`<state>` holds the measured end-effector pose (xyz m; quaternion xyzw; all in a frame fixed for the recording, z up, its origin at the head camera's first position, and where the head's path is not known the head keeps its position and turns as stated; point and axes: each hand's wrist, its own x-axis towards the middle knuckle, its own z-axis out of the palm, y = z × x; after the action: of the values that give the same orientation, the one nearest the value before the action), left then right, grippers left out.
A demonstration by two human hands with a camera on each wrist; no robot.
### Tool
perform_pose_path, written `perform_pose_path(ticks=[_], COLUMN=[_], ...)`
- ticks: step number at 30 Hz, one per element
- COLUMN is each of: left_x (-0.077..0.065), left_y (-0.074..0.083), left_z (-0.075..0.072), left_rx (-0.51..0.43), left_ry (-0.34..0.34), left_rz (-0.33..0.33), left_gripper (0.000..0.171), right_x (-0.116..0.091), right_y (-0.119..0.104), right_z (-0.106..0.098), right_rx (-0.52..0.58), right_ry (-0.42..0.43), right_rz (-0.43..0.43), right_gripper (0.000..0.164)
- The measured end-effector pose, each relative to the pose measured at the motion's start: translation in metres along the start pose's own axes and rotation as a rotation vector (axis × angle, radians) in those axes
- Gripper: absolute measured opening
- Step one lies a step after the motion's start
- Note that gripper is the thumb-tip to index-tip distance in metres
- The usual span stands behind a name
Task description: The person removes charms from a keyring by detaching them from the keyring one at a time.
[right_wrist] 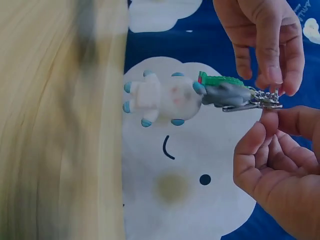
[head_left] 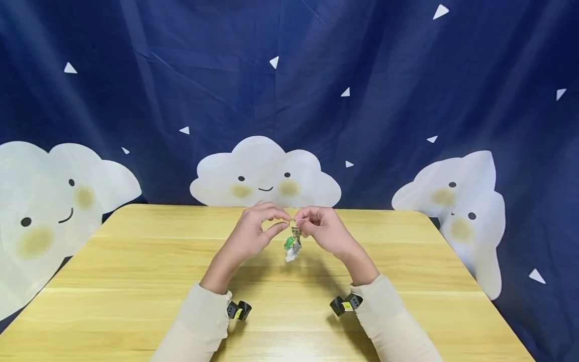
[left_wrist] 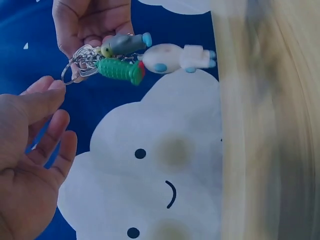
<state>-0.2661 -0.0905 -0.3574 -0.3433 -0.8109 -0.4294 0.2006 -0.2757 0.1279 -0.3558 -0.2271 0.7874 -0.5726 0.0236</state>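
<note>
A bunch of keychain charms hangs over the table between both hands. My left hand (head_left: 251, 234) pinches the metal key ring (left_wrist: 64, 75) with its thumb and fingertip; its other fingers are loosely bent. From the other side my right hand (head_left: 329, 230) pinches the metal parts near that ring, its remaining fingers curled. Small chains lead from the ring to a green charm (left_wrist: 117, 70), a grey figure (left_wrist: 125, 44) and a larger white figure (right_wrist: 162, 97) with blue hands and feet. A flat silver piece (right_wrist: 240, 107) lies beside the grey figure. The charms dangle below the fingers.
A light wooden table (head_left: 135, 281) spreads beneath the hands. Behind it hangs a dark blue curtain (head_left: 307, 115) printed with white clouds and small triangles. Each sleeve's wrist carries a black camera, one on the left (head_left: 238, 310) and one on the right (head_left: 346, 304).
</note>
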Motion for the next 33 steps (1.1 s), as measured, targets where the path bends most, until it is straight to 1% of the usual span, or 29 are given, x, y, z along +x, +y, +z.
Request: perform_pose_path(ticks=[2, 6, 10, 14, 18, 20, 23, 26, 30, 33], left_x=[0.001, 0.002, 0.002, 0.001, 0.0, 0.0, 0.0, -0.001, -0.001, -0.002], left_y=[0.001, 0.002, 0.002, 0.002, 0.002, 0.002, 0.002, 0.002, 0.002, 0.004], left_z=[0.0, 0.0, 0.001, 0.001, 0.001, 0.001, 0.0, -0.001, -0.002, -0.004], left_rx=[0.003, 0.008, 0.024, 0.043, 0.071, 0.083, 0.099, 0.116, 0.122, 0.117], left_ry=[-0.006, -0.024, -0.027, -0.006, 0.032, 0.043, 0.042, 0.04, 0.049, 0.068], left_rz=[0.027, 0.038, 0.06, 0.095, 0.119, 0.12, 0.102, 0.076, 0.033, -0.003], left_gripper=[0.012, 0.013, 0.014, 0.014, 0.012, 0.01, 0.007, 0.004, 0.003, 0.004], right_x=[-0.001, -0.001, -0.001, -0.001, 0.0, 0.0, 0.0, -0.002, -0.004, -0.006], right_y=[-0.001, -0.001, -0.002, -0.002, -0.002, -0.003, -0.004, -0.006, -0.011, -0.015], right_z=[-0.001, -0.003, -0.003, -0.002, 0.0, 0.001, 0.001, 0.001, 0.002, 0.004], right_rx=[0.033, 0.135, 0.239, 0.304, 0.325, 0.313, 0.261, 0.164, 0.038, -0.009], right_ry=[-0.013, -0.041, -0.074, -0.096, -0.103, -0.097, -0.084, -0.061, -0.057, -0.074], right_rz=[0.022, 0.068, 0.109, 0.126, 0.119, 0.117, 0.109, 0.103, 0.073, 0.039], right_gripper=[0.015, 0.014, 0.015, 0.015, 0.014, 0.015, 0.016, 0.016, 0.013, 0.012])
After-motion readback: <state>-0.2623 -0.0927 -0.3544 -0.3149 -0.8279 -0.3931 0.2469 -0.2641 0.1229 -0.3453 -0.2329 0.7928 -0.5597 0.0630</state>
